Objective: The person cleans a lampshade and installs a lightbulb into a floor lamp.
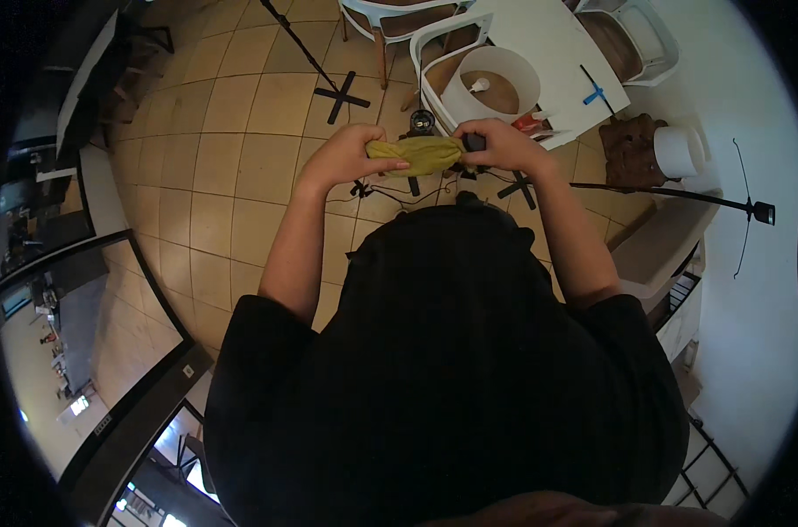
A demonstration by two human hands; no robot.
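A yellow-green cloth (pixel 421 155), bunched into a thick roll, is held out level in front of my body. My left hand (pixel 353 155) grips its left end, with the thumb lying along the near side. At the other end my right hand (pixel 497 147) has its fingers closed on the cloth. A small dark object (pixel 475 142) shows beside the right fingers; whether it is held or lies behind them I cannot tell. Below the cloth are dark stand parts and loose cables (pixel 399 198), partly hidden by it.
A white table (pixel 553 44) stands ahead to the right, with white chairs (pixel 456 39) around it. A round white tub (pixel 496 75) is near its corner. Thin black stands (pixel 342 95) rise from the tiled floor (pixel 214 158). At left is a dark-framed glass panel (pixel 166 307).
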